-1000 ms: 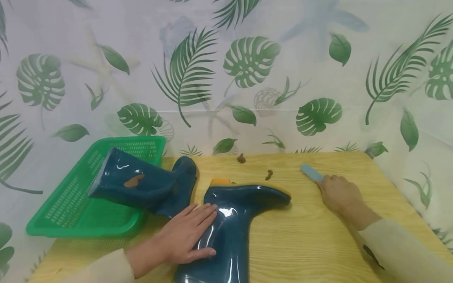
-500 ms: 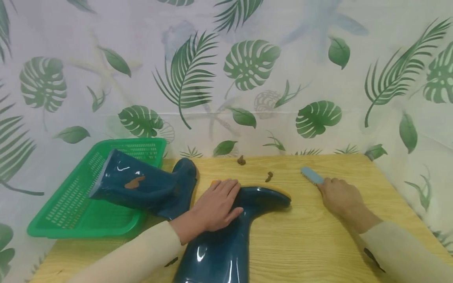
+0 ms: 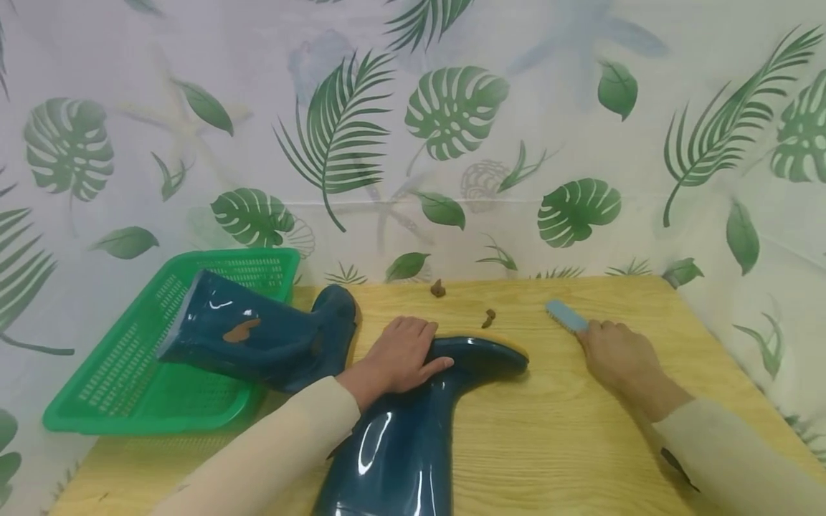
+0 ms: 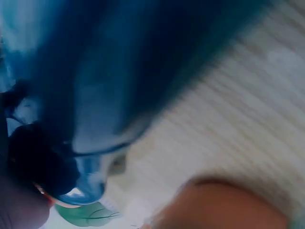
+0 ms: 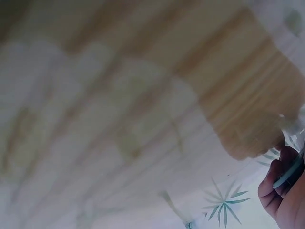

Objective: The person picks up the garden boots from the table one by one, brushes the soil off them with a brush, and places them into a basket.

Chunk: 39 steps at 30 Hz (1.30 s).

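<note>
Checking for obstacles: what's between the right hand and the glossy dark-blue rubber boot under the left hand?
In the head view, only bare yellow wood-grain tabletop separates right hand from boot toe.

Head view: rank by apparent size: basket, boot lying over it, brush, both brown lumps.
1. Basket
2. Boot
3. Brush, partly hidden by right hand
4. Farther lump and nearer lump: look alike, unranked

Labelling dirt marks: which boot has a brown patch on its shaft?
The boot lying partly over the green basket: a brown patch shows on its shaft. The other boot, under the left hand, shows no such patch where visible.
</note>
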### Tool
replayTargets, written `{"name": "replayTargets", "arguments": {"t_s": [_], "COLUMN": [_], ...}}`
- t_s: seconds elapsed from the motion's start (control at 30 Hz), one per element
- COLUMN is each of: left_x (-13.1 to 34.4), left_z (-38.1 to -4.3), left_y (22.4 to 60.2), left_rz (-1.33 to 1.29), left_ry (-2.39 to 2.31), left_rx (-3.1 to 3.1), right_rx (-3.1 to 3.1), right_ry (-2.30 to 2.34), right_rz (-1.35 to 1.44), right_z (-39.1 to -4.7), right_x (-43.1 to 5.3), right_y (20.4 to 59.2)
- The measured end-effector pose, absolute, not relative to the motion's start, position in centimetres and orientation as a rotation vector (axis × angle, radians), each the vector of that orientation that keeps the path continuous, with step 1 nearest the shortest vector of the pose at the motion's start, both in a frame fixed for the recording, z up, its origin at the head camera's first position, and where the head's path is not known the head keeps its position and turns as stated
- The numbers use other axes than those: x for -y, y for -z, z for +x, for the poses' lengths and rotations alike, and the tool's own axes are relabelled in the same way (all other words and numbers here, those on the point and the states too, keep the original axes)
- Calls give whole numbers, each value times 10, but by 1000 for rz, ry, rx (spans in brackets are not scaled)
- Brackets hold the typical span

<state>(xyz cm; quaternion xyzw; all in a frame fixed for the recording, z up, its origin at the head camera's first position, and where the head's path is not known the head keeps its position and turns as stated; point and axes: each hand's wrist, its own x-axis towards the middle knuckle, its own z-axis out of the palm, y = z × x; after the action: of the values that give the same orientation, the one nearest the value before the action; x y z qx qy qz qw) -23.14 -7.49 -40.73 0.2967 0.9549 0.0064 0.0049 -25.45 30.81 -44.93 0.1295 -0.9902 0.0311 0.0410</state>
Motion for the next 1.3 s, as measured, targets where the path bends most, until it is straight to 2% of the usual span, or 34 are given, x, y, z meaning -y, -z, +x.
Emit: {"name": "replayTargets", "arguments": {"t_s": [0.3, 0.67, 0.93, 1.3], "left_x": [77, 72, 73, 83], "left_z": [-235, -228, -218, -210], "left_y": [416, 408, 385, 339], "left_rz": [911, 945, 995, 928], "left_ry": [-70, -13, 0, -253], "left_rx": [-2996, -3089, -3200, -3213], "right_rx": [3029, 3063, 3077, 3082], "right_ry": [-100, -136, -134, -157], "right_rz": [386, 364, 370, 354], "right_z": [-253, -253, -253, -250], "right_x": [-307, -311, -309, -309], "right_y": [450, 451, 449, 445]}}
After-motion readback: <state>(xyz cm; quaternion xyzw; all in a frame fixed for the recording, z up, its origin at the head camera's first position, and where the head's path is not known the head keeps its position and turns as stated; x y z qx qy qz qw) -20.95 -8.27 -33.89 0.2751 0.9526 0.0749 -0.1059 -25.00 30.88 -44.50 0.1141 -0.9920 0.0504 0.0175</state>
